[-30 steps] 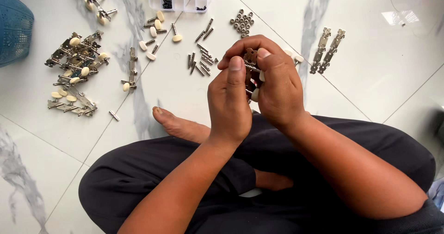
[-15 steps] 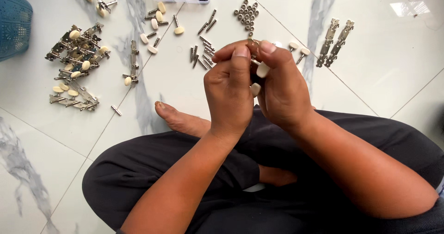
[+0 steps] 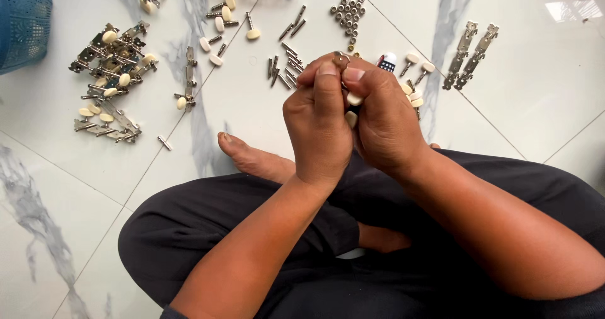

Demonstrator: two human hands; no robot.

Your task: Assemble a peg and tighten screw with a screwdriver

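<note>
The person sits cross-legged on the white marble floor [image 3: 265, 111], and both hands are raised together above the lap, pressed close around a small tuner assembly [image 3: 350, 101]. What shows of it is little: a bit of silver metal at the top between the fingertips, and two cream, oval knobs peeking out in the gap between the palms. The rest is hidden inside the grip.

The left hand [image 3: 320, 127] is curled nearly shut, thumb laid straight up along the front, its tip meeting the metal at the top. The right hand [image 3: 386, 117] is curled the same way, thumb tip pressing right beside the other one, fingers wrapped behind the piece. Both pinch the same part, knuckles touching.

On the floor beyond the hands lie the loose parts. A cluster of small metal nuts [image 3: 348, 10] sits just past the fingertips, with a scatter of short metal pins [image 3: 285, 63] to the left of it. Two long metal plates [image 3: 469, 54] lie side by side to the right. Far left is a heap of assembled tuner strips [image 3: 110, 73] with cream knobs, and a blue basket [image 3: 22, 23] at the edge. A bare foot [image 3: 252, 158] rests under the left wrist
</note>
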